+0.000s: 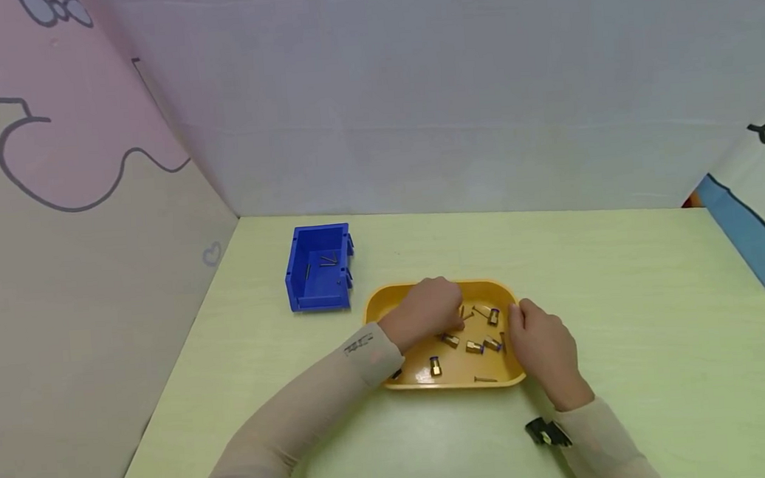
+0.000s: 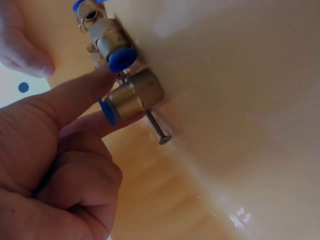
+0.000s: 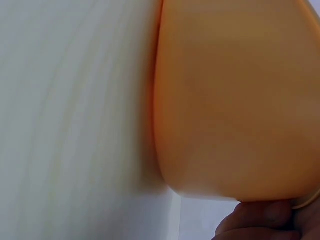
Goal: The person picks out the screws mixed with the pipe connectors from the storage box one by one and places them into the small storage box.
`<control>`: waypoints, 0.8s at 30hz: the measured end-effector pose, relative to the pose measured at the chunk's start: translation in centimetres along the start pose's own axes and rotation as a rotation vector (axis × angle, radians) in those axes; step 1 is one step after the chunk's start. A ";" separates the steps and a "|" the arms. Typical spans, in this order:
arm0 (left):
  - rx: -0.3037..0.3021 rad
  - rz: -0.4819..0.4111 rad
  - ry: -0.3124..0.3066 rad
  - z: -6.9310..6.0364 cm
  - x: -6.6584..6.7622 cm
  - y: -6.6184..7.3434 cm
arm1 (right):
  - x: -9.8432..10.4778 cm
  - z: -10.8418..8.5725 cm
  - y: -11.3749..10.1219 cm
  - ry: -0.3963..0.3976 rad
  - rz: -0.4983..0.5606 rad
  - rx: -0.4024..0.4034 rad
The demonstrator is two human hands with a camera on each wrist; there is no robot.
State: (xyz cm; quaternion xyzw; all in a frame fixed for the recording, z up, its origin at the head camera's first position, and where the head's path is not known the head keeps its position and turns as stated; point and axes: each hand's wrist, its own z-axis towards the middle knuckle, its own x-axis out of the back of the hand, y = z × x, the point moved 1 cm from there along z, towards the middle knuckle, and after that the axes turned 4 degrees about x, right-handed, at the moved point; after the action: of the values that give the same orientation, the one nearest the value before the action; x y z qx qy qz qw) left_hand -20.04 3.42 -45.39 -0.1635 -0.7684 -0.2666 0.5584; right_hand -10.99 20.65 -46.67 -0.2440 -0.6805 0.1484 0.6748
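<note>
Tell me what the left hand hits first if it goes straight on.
Likely the nearest brass fitting, right at the left hand's fingers; they may be touching it, but depth is unclear.

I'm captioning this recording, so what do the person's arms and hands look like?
The left sleeve and right sleeve are pale beige. A dark, scribble-like print marks the left near the wrist; a small black device sits beside the right. The left hand and right hand are gloveless.
</note>
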 end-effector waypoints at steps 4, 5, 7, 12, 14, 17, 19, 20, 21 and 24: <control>-0.036 0.051 0.041 0.1 -0.1 0.0 | 0.1 0.0 0.0 -0.004 -0.001 -0.002; -0.044 0.064 0.055 0.1 -0.2 0.0 | 0.1 0.0 0.0 -0.005 -0.002 -0.002; -0.058 0.086 0.081 0.1 -0.3 0.0 | 0.1 0.0 0.0 -0.006 -0.003 0.000; -0.063 0.115 0.087 0.0 -0.4 0.1 | 0.0 0.1 0.0 -0.006 -0.002 0.004; -0.056 0.103 0.070 -0.1 -0.3 0.2 | 0.0 0.1 0.0 -0.010 -0.003 0.001; -0.053 0.078 0.062 0.0 -0.4 0.3 | 0.0 0.1 0.1 -0.011 -0.006 -0.002; -0.053 0.078 0.070 0.1 -0.5 0.3 | 0.0 0.1 0.0 -0.010 -0.004 -0.002; -0.053 0.081 0.078 0.1 -0.5 0.3 | 0.0 0.1 0.0 -0.009 -0.004 -0.002; -0.051 0.081 0.084 0.2 -0.6 0.3 | 0.0 0.1 0.0 -0.008 -0.004 -0.002; -0.045 0.106 0.103 0.2 -0.6 0.2 | 0.0 0.1 0.0 -0.008 -0.003 -0.003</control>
State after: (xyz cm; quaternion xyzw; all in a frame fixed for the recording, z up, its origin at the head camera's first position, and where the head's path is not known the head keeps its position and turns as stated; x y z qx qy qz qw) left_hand -19.87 3.77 -46.00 -0.2027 -0.7228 -0.2618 0.6066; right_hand -11.05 20.69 -46.69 -0.2435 -0.6837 0.1473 0.6720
